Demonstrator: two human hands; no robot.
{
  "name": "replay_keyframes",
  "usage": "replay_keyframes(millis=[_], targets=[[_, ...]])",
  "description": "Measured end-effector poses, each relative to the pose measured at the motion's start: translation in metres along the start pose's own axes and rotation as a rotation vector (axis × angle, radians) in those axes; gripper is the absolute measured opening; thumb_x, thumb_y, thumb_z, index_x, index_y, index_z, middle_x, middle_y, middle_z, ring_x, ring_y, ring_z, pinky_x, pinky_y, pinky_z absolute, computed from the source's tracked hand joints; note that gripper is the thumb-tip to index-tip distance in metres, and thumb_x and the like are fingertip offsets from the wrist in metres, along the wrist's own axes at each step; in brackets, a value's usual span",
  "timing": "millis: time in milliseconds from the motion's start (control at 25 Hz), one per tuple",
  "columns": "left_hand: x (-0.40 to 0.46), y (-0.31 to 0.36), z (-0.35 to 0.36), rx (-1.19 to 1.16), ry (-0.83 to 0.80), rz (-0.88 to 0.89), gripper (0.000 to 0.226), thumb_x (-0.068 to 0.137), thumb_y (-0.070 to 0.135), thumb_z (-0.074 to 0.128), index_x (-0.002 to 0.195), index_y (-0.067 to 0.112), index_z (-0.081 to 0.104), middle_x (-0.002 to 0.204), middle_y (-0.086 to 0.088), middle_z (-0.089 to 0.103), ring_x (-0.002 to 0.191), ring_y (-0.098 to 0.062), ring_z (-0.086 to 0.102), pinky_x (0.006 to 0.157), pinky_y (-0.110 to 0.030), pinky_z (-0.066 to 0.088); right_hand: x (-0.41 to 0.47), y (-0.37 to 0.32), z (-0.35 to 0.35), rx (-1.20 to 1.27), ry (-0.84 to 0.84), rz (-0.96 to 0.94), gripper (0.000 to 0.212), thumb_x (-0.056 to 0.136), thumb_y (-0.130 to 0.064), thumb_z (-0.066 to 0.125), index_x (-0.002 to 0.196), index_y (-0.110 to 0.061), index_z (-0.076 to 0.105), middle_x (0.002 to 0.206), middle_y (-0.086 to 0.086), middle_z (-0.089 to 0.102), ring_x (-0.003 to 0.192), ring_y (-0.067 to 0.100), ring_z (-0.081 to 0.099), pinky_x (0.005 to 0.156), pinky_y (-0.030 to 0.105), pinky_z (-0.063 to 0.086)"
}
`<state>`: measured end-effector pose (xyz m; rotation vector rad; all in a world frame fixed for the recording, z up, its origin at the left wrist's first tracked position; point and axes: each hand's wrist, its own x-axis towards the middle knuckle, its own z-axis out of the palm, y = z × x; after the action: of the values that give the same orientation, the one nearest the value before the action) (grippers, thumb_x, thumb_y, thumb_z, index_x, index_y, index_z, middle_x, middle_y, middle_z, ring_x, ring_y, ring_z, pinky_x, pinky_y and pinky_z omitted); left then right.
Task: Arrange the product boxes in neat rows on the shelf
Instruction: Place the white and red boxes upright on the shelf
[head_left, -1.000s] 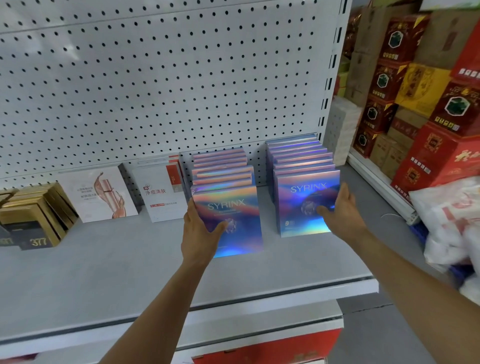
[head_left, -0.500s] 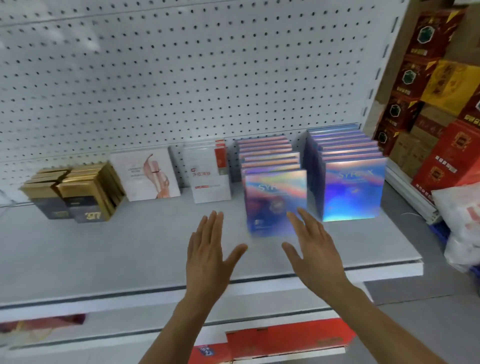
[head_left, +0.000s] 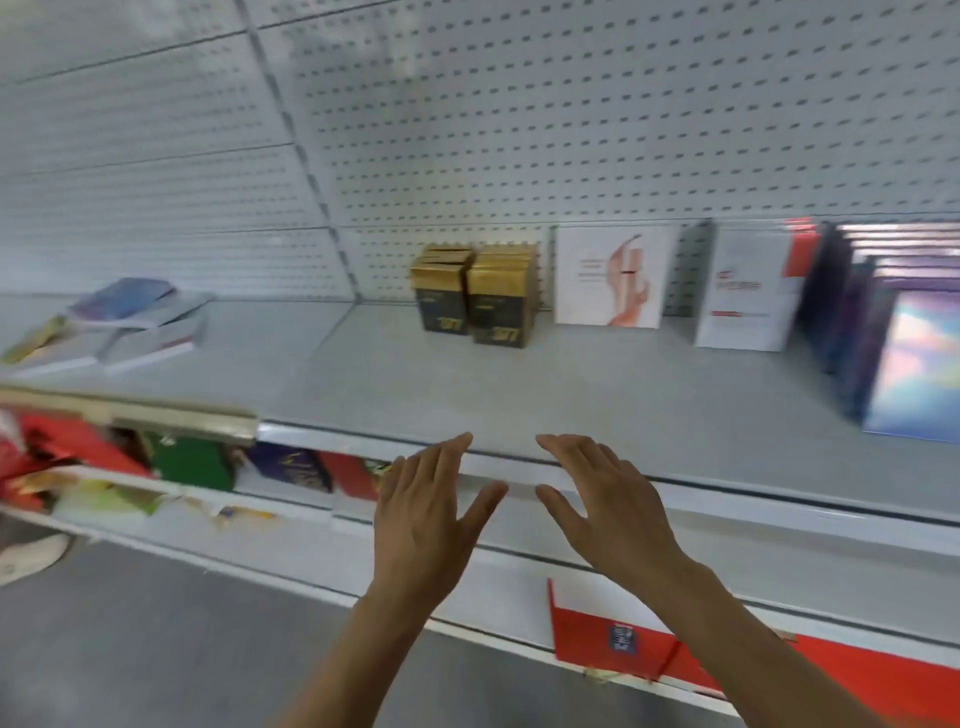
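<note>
Head view — gold boxes (head_left: 475, 299) beyond both empty hands, untouched.

Legible text is limited by motion blur. The two front black-and-gold cardboard boxes (head_left: 474, 306), standing on the grey metal shelf (head_left: 597, 400) beyond and above both hands, each carry gold digits low on the front face, apparently "377". The white box with a red panel (head_left: 748, 291), beyond the right hand, bears red print too blurred to read.
</note>
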<state>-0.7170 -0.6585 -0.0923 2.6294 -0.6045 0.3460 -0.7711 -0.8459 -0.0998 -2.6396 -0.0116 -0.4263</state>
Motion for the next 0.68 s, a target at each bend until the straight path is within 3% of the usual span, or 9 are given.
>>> replay_keyframes(millis=[280, 440, 680], targets=[[0.001, -0.145, -0.064, 0.099, 0.037, -0.147, 0.058, 0.091, 0.066, 0.035, 0.128, 0.026, 0.055, 0.122, 0.006, 0.063, 0.114, -0.019, 0.058, 0.102, -0.042, 0.043, 0.087, -0.120, 0.079, 0.003, -0.121, -0.161, 0.047, 0.094, -0.037, 0.051, 0.139, -0.028, 0.039, 0.144, -0.007, 0.036, 0.128, 0.013, 0.039, 0.100, 0.031, 0.036], [0.029, -0.220, -0.083, 0.056, 0.028, -0.209, 0.063, 0.089, 0.071, 0.035, 0.134, 0.029, 0.050, 0.131, 0.008, 0.057, 0.122, -0.015, 0.052, 0.100, -0.035, 0.041, 0.156, -0.157, 0.123, 0.008, -0.174, -0.231, 0.046, 0.096, -0.037, 0.048, 0.140, -0.029, 0.037, 0.146, -0.008, 0.033, 0.130, 0.012, 0.037, 0.104, 0.030, 0.031], [0.107, -0.347, -0.113, 0.080, -0.042, -0.232, 0.062, 0.090, 0.059, 0.047, 0.145, 0.032, 0.033, 0.145, 0.009, 0.044, 0.130, -0.015, 0.044, 0.104, -0.031, 0.037, 0.278, -0.206, 0.200, 0.009, -0.202, -0.303, 0.045, 0.097, -0.037, 0.043, 0.141, -0.030, 0.036, 0.146, -0.009, 0.035, 0.131, 0.011, 0.035, 0.108, 0.028, 0.023]])
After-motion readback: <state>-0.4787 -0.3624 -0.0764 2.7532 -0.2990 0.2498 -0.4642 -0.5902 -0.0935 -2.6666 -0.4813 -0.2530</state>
